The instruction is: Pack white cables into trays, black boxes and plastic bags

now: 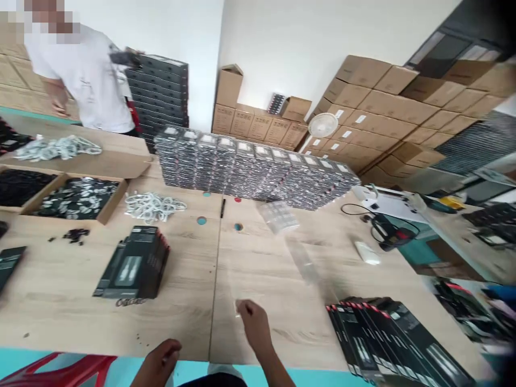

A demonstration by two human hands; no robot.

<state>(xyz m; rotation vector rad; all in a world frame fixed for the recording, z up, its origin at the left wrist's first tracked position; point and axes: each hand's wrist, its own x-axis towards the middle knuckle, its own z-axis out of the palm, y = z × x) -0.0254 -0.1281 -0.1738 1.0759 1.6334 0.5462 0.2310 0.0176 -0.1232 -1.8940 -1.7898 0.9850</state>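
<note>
My right hand [253,322] is just over the wooden table, right of the seam between two tabletops. Its fingers are curled into a pinch; a faint glint shows at the fingertips, but I cannot make out what is held. At the table's front edge is my left hand [161,357], fingers curled together, their inside hidden. Left of the hands stands a stack of black printed boxes [135,263]. A row of flat black boxes [374,333] leans at the right. Clear plastic sleeves [302,260] lie beyond my right hand.
Shrink-wrapped boxes [250,169] form a long wall at the back. White cables [153,207] and a carton tray of small packets [80,199] are on the left. A scanner-like device [393,234] sits right. Another person [86,80] stands across the table; a red stool [76,371] is below.
</note>
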